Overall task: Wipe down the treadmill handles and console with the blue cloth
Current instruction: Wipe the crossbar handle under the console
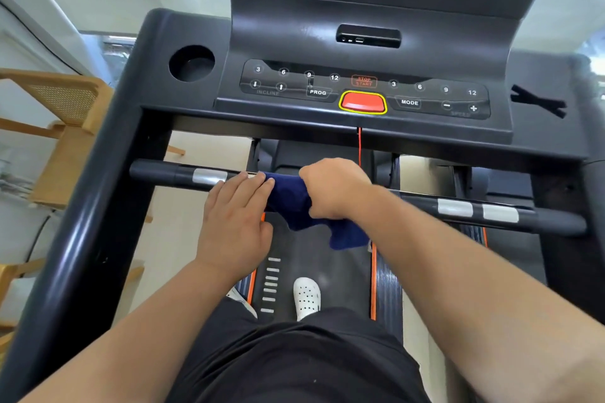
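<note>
Black plastic console (366, 88) sits untouched above the handlebar (491, 216). On that bar, mid-span, the blue cloth (294, 203) hangs soft, light, bunching easily. Right hand (334, 188) clenches it around the bar; left hand (234, 222) rests flat, fingers touching its edge.

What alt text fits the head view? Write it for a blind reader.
A person's right hand grips a blue cloth around the treadmill's front handlebar, left hand resting flat beside it. Above sits the dark console with its red stop button.
</note>
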